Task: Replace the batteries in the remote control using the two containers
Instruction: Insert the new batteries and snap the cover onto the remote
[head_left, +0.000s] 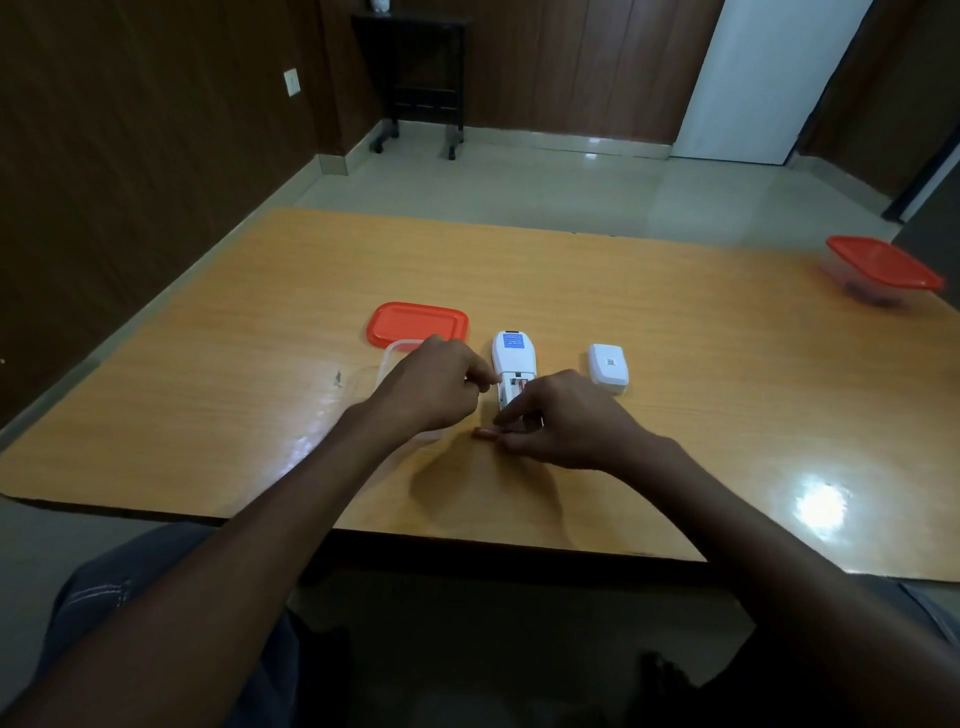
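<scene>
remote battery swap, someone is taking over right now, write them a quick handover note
Left hand: fingers curled at the remote, steadying its edge.
Right hand: pinches a battery at the remote's near end.
Remote lies face down, battery cover off to its right.
Open container under the left hand, its red lid behind it; closed container far right.
Left: finish the battery swap, refit cover, close container.

Both forearms are bare from the bottom of the view up to the wrists, with no sleeves, watch or rings showing. The left hand and right hand are bare too. Grey-blue denim trousers with pale stitched seams cover the legs, seen at the lower left and far right.
</scene>
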